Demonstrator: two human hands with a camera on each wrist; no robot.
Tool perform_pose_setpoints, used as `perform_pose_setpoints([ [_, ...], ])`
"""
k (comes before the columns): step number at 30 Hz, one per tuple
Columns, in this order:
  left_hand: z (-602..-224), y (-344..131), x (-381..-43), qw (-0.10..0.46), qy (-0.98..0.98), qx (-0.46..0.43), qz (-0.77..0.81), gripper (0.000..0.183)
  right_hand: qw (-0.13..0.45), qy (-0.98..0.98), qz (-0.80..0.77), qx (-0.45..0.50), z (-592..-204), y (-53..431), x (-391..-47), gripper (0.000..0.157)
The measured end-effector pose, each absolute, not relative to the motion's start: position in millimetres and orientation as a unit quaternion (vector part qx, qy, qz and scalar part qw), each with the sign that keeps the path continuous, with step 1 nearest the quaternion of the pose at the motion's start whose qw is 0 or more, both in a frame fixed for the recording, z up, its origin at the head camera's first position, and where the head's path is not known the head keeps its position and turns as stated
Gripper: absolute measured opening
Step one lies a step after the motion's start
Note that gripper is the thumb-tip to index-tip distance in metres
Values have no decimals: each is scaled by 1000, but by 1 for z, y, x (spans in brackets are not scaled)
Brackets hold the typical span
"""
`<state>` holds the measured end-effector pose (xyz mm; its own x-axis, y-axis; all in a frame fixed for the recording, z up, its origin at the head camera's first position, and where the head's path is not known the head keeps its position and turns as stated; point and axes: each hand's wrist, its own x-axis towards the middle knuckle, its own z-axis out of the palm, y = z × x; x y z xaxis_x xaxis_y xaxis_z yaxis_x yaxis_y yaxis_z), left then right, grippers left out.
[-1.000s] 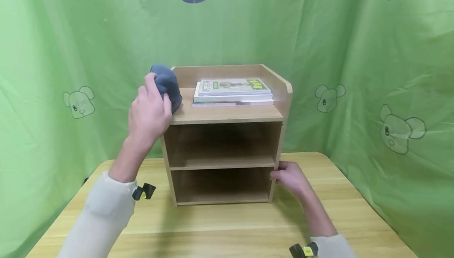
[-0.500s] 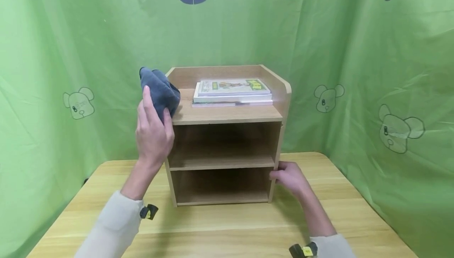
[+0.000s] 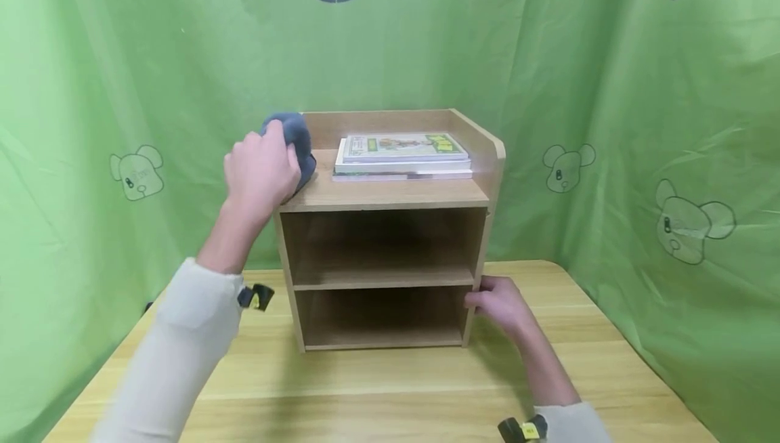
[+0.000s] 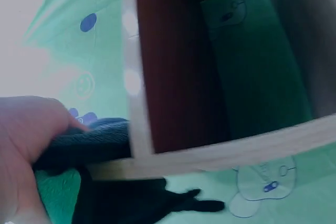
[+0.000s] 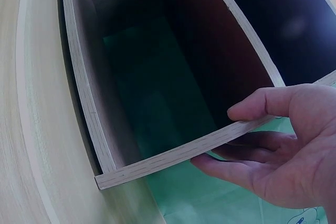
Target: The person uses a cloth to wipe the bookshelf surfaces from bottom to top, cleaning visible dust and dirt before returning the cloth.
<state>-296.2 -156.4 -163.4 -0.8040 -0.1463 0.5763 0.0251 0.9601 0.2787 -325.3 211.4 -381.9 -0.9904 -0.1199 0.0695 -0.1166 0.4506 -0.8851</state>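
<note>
My left hand (image 3: 257,171) grips a blue-grey cloth (image 3: 297,137) at the top left side panel of a small wooden shelf (image 3: 384,286). The left wrist view shows the cloth (image 4: 100,137) bunched against the panel's edge, with part of the left hand (image 4: 23,140) beside it. Low on the shelf's right side, my right hand (image 3: 501,304) holds the side panel. In the right wrist view the thumb of the right hand (image 5: 299,150) lies inside the panel and its fingers outside. The cloth hides most of the left panel's upper part.
A short stack of books (image 3: 402,158) lies on the shelf's top board. The shelf stands on a light wooden table (image 3: 390,395). Green printed curtains (image 3: 195,77) hang close behind and on both sides.
My left hand drew the cloth down and nearer along the left panel, then moved up and away again. The right hand stays on the right panel.
</note>
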Motion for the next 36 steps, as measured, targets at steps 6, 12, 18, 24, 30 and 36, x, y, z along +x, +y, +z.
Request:
perform_pose_setpoints([
  [6,-128,-151,-317,173,-978,61,-94,35,-2,854,-516,-65,-383,211,-325,52],
  [12,-113,-150,-336,122,-985,74,-99,47,-2,851,-521,-66,-382,211,-324,46],
  [18,-106,-158,-350,88,-988,58,-117,48,-3,848,-525,-68,-382,211,-325,42],
  [24,-104,-158,-362,61,-989,66,-121,52,-2,850,-523,-69,-382,212,-326,45],
  [30,-105,-157,-366,65,-985,69,-147,51,4,853,-517,-69,-383,216,-326,48],
  [36,-104,-157,-366,65,-982,75,-160,55,5,854,-516,-73,-384,219,-329,51],
])
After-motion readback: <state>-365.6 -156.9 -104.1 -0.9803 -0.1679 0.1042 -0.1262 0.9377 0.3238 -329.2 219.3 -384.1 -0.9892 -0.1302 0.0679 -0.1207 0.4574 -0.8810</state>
